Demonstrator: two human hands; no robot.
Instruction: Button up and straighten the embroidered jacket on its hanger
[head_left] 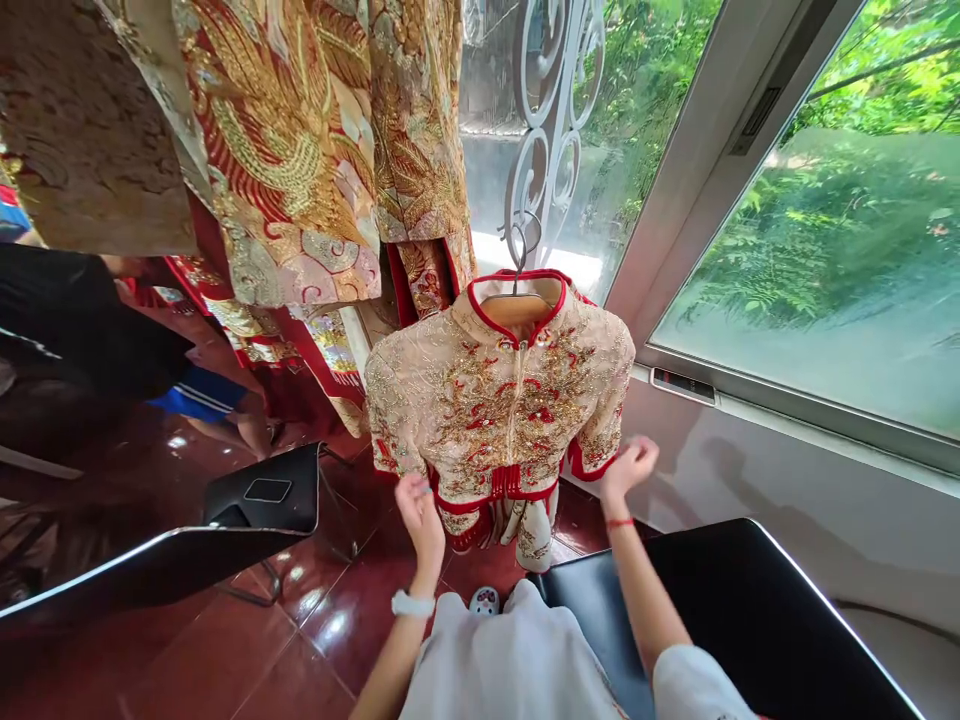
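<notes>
A cream jacket (517, 400) with gold and red beaded embroidery, red piping and a front zip hangs in front of me. It is on a wooden hanger (513, 306) whose metal hook is at a white scrolled metal stand. My left hand (420, 515) is beside the jacket's lower left edge, near the sleeve cuff, its fingers drawn together. By the opposite cuff, my right hand (630, 465) has curled fingers pressed together. Anything small between the fingers of either hand is too small to make out.
Embroidered gold and red garments (300, 160) hang at the upper left. Black chairs stand on both sides; a phone (268, 490) lies on the left seat (300, 510). Another phone (682, 385) rests on the windowsill. A person in dark clothes (82, 320) is at far left.
</notes>
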